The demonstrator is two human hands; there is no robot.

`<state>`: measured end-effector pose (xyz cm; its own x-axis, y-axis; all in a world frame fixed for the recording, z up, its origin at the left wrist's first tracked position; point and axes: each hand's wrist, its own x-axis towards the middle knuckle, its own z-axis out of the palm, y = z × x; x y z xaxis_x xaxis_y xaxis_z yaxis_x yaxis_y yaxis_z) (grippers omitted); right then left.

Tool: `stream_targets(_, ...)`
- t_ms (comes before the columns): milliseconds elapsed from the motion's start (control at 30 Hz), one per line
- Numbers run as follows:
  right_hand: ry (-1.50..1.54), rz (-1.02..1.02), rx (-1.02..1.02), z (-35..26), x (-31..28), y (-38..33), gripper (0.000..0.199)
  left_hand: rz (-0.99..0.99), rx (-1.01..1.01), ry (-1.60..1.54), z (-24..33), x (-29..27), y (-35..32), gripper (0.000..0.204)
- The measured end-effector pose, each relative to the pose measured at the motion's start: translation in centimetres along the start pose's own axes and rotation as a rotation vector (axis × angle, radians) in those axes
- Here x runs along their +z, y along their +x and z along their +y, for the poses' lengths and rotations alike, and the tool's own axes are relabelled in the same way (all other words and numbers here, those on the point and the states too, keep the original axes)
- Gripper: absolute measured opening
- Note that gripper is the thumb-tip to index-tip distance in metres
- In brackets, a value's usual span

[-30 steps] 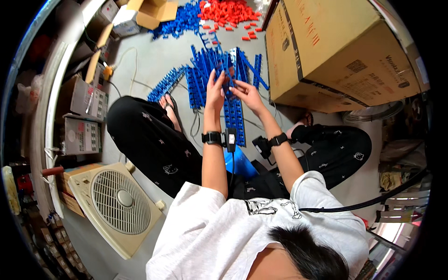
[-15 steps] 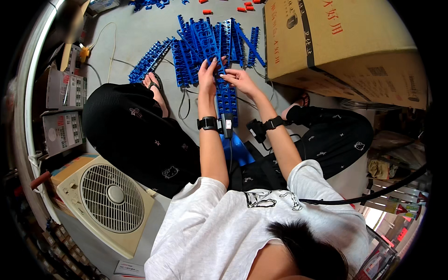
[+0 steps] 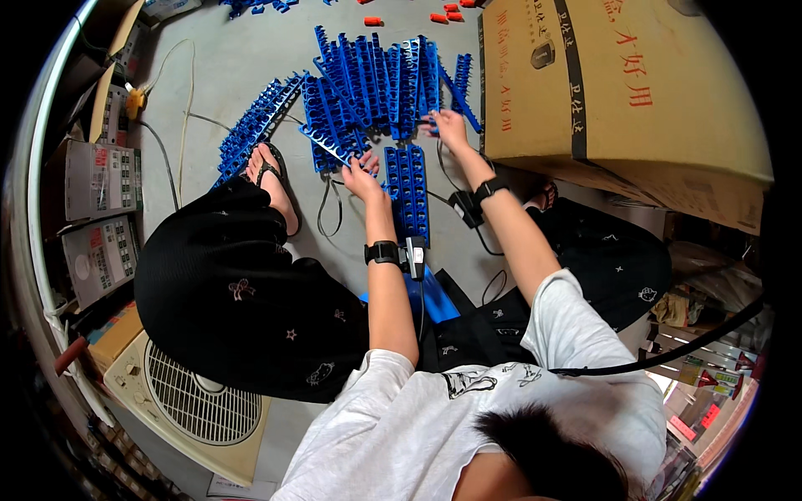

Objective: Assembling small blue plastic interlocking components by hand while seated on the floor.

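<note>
A blue plastic strip with a row of clip-like notches (image 3: 324,145) slants up and left from my left hand (image 3: 365,178), whose fingers are closed on its near end. My right hand (image 3: 449,129) is held out at the right of the pile with its fingers apart and nothing visible in them. Beyond both hands lies a heap of similar blue notched strips (image 3: 376,83), many side by side. Nearer to me, between my forearms, a blue double-row piece (image 3: 407,194) rests on the floor.
A large cardboard box (image 3: 618,92) stands at the right. More blue strips (image 3: 255,125) lie at the left by my foot. Small orange pieces (image 3: 373,22) are scattered at the far side. A beige box fan (image 3: 205,397) sits at the lower left, and cables (image 3: 331,204) run across the floor.
My hands, close together over a blue strip before, are now apart. The left has swung its strip left and nearer; the right has moved right and opened.
</note>
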<state>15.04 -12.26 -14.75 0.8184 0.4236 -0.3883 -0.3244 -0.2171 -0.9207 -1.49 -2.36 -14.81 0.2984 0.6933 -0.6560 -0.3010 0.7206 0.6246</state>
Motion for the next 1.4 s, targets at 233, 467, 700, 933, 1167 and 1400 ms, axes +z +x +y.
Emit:
stream_targets(233, -0.665, 0.172, 0.009, 0.1, 4.3, 5.8, 0.040, 0.038, -0.024, 0.187, -1.3, 0.2, -0.7, 0.022)
stream_targets(467, -0.814, 0.262, 0.211, 1.3, 7.6, 5.5, 0.051, -0.071, 0.074, 0.410, -1.7, 0.3, 2.9, 0.015)
stream_targets(700, -0.695, 0.203, 0.225, 3.6, 4.4, 8.6, 0.043, -0.081, 0.726, 0.982, 2.8, 1.9, 6.4, 0.055)
stream_targets(933, -0.011, 0.110, 0.407, 2.4, 5.7, 4.6, 0.024, -0.058, 0.591, 0.851, 1.4, 0.2, 1.9, 0.044)
stream_targets(1167, 0.215, -0.457, 0.561, -2.2, 2.2, -5.4, 0.011, -0.488, -0.123, 0.330, 4.4, 1.8, 0.7, 0.062)
stream_targets(1400, 0.250, -0.642, 0.519, -3.6, 1.3, -11.2, 0.015, -0.776, -0.107, -0.249, 3.5, 4.6, -2.8, 0.044)
